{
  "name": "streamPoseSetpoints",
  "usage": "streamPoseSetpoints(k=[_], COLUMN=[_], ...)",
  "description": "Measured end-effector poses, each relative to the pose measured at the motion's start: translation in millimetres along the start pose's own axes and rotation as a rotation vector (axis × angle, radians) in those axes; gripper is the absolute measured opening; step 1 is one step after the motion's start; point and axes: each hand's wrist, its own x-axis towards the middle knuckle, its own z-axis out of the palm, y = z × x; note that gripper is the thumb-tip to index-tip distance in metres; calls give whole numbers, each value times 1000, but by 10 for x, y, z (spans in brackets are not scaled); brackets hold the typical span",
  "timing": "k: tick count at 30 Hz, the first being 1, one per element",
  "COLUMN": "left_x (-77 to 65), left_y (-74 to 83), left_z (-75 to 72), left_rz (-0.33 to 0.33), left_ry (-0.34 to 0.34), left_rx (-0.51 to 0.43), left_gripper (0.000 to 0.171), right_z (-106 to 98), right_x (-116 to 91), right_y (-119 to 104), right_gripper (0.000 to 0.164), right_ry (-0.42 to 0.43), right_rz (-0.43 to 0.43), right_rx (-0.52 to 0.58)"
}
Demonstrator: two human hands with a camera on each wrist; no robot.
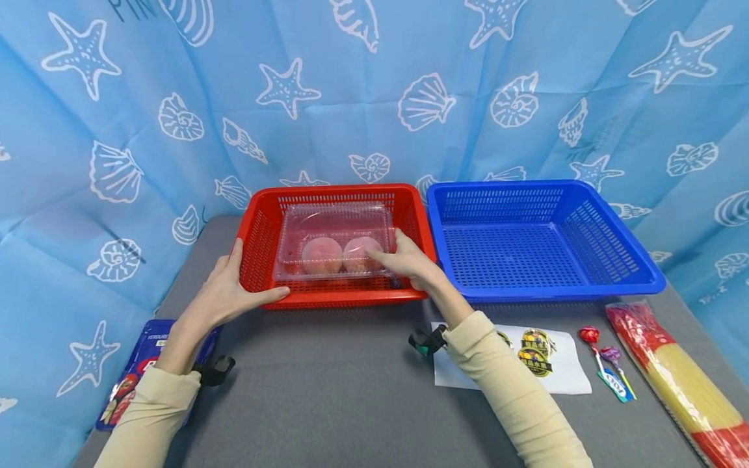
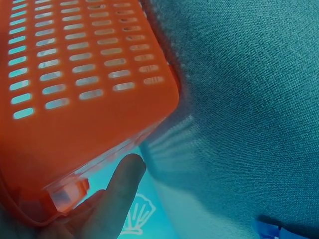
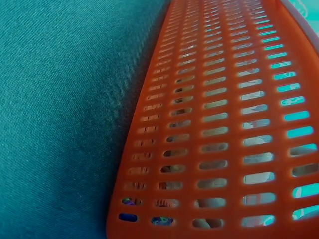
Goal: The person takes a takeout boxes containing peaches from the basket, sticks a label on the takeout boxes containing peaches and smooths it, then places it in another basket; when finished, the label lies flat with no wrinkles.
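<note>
A red basket (image 1: 345,300) stands on the grey table, with a clear plastic clamshell box (image 1: 336,218) tilted inside it. Two round pink fruits (image 1: 322,255), peach-like, show through the plastic. My left hand (image 1: 225,292) grips the basket's front left corner, thumb over the front rim and fingers along the left side; one finger (image 2: 122,186) shows outside the wall in the left wrist view. Reaching over the front right corner, my right hand (image 1: 406,260) holds the box's right end, thumb on the lid. In the right wrist view the slotted basket wall (image 3: 214,119) mostly hides that hand.
A blue basket (image 1: 550,291) stands right beside the red one. Nearer me on the right are a white sheet with stickers (image 1: 564,370), lollipops (image 1: 590,335) and a long pack of noodles (image 1: 684,377). A dark blue food pouch (image 1: 143,354) lies under the left forearm.
</note>
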Motion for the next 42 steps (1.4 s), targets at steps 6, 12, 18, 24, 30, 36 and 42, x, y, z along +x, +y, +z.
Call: streamPoseSetpoints(k=[6, 12, 18, 24, 30, 36, 42], left_x=[7, 17, 30, 22, 3, 5, 18], left_y=[-7, -16, -21, -8, -3, -11, -14], left_z=[-7, 7, 28, 18, -5, -2, 10], left_rz=[0, 42, 59, 42, 42, 58, 75], left_ry=[-1, 11, 36, 34, 22, 26, 32], left_rx=[10, -25, -51, -46, -43, -46, -51], left_gripper=[119, 112, 111, 113, 115, 115, 111], right_z=[5, 18, 25, 26, 17, 16, 15], right_x=[4, 13, 39, 41, 48, 66, 56], right_y=[14, 6, -2, -23, -19, -18, -20], right_gripper=[64, 57, 49, 57, 66, 65, 66], right_ry=[1, -20, -40, -24, -48, -86, -91], right_rz=[38, 45, 66, 113, 139, 163, 158], right_rx=[9, 38, 66, 151, 259, 310, 319])
